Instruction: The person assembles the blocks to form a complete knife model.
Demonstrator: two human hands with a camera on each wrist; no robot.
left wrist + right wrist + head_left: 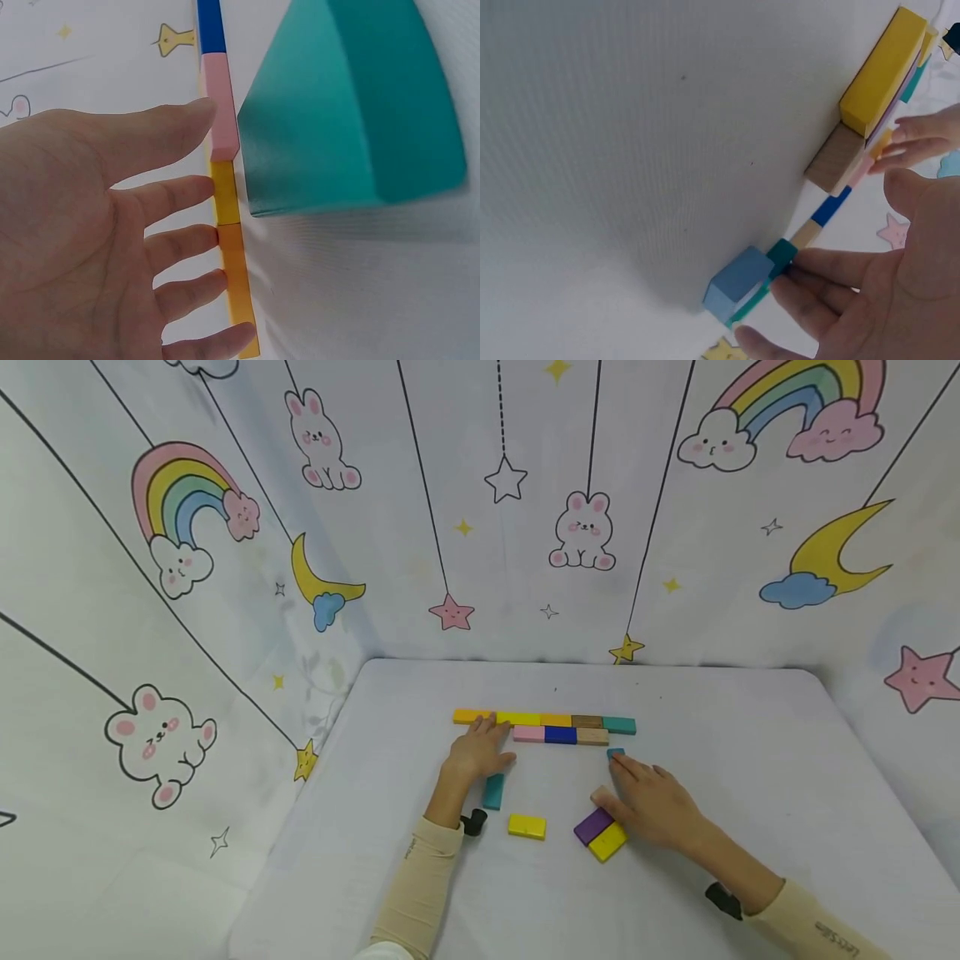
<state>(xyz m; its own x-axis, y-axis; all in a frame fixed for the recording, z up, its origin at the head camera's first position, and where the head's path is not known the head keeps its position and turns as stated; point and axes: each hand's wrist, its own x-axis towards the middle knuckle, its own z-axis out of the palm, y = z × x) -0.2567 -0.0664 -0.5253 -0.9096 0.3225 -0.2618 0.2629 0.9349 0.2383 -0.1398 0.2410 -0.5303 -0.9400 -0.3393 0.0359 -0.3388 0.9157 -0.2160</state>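
Note:
My left hand (474, 756) lies with fingers spread at the left end of a back row of blocks. Its fingertips touch the orange block (241, 289) and the yellow block (226, 193), while the thumb is by the pink block (220, 105). Below that hand lies a teal block (492, 792). My right hand (660, 806) reaches forward, its fingertips at a small blue block (739, 281) and its thumb apart from them. Beside the thumb are a wooden block (834, 159), a purple block (593, 826) and a yellow block (607, 842), the last two side by side.
The front row also has a dark blue block (560, 735) and a tan block (592, 737). Behind it, a brown block (587, 722) and a teal-green block (619, 725) end the longer row. Another yellow block (527, 827) lies between the hands on the white table (360, 760).

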